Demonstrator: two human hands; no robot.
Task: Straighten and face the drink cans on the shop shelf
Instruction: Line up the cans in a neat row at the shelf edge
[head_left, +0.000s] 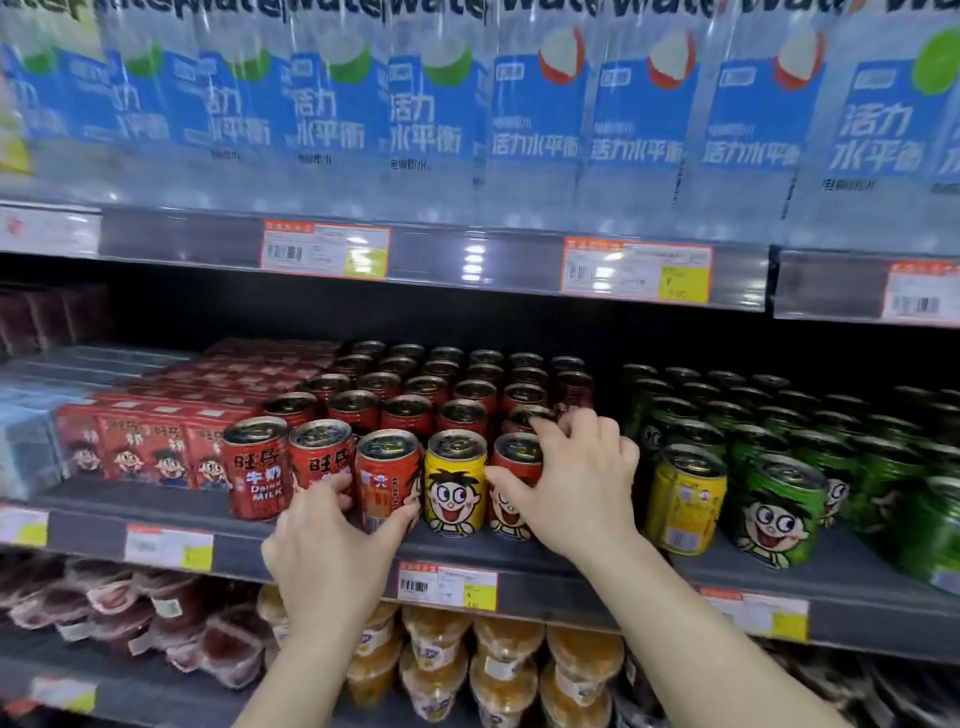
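Red milk cans fill the middle shelf (156, 519) in rows. In the front row stand a red can (257, 467) showing "DRINK MILK", a second red can (319, 452), a third red can (387, 478) turned barcode-out, a yellow can (456, 483) with its cartoon face forward, and a fifth red can (514, 457). My left hand (332, 551) wraps the third red can from the front. My right hand (576, 478) grips the fifth red can, fingers over its top.
Another yellow can (685, 499) and rows of green cans (779, 514) stand to the right. Red milk cartons (145, 447) sit on the left. Water bottles (535, 114) line the shelf above. Jelly cups (436, 660) fill the shelf below. Price tags (448, 584) line the shelf edges.
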